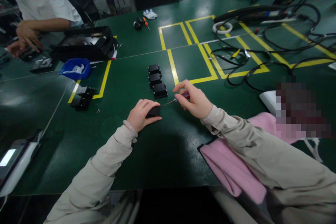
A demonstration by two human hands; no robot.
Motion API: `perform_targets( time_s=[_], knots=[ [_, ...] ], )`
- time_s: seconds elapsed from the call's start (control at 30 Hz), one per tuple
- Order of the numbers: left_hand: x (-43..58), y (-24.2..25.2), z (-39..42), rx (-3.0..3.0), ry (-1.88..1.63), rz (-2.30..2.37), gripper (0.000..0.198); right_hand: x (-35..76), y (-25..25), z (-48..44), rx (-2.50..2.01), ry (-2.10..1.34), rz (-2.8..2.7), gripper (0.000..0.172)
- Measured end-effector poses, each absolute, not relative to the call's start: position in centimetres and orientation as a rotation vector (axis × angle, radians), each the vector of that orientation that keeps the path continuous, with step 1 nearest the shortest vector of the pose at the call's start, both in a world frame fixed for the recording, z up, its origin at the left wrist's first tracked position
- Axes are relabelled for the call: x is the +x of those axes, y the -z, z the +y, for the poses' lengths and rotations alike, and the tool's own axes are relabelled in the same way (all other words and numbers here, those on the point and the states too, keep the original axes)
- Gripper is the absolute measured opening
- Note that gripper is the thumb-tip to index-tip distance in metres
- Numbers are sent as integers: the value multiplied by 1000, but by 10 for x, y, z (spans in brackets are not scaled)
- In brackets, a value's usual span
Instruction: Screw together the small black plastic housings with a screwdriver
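My left hand [143, 114] grips a small black box [153, 112] on the green table, thumb and fingers on either side of it. A screwdriver [186, 95] is in my right hand [193, 99], its handle held between thumb and fingers. Its thin shaft points left, and the tip meets the near right end of the box; whether it sits in a screw is too small to tell. Just beyond my hands, three similar black boxes [154, 78] stand in a row, with small bright screws at their sides.
Two black parts [82, 98] and loose screws [98, 111] lie left, near a blue bin [76, 69] and a black crate [86, 43]. A co-worker's hands [27, 36] are at far left. Black cables [244, 59] spread at right; a pink cloth [233, 168] lies under my right forearm.
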State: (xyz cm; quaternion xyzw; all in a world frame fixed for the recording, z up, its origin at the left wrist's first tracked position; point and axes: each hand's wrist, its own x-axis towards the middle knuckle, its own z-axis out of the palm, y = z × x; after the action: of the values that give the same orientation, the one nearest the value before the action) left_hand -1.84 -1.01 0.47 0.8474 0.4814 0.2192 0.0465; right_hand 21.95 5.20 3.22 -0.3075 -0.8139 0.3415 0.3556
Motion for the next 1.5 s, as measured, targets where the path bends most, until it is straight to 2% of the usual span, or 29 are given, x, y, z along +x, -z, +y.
perform_targets(
  time_s=[0.27, 0.63, 0.77, 0.9, 1.2, 1.3, 1.5],
  knots=[
    [-18, -5, -10, 2587, -664, 1478, 40, 220, -34, 52, -815, -887, -2129, 14],
    [-17, -5, -11, 2573, -661, 1502, 38, 219, -34, 51, -808, -855, -2132, 9],
    [-17, -5, -11, 2584, -654, 1503, 38, 219, -34, 51, -821, -865, -2141, 15],
    [-17, -5, -11, 2591, -650, 1500, 38, 219, -33, 51, -795, -868, -2121, 8],
    [-17, -5, -11, 2589, -655, 1497, 39, 220, -33, 52, -814, -868, -2123, 14],
    [-18, -5, -11, 2594, -652, 1494, 39, 219, -33, 52, -796, -872, -2116, 7],
    [-18, -4, -11, 2596, -660, 1491, 39, 219, -32, 52, -798, -869, -2120, 11]
  ],
)
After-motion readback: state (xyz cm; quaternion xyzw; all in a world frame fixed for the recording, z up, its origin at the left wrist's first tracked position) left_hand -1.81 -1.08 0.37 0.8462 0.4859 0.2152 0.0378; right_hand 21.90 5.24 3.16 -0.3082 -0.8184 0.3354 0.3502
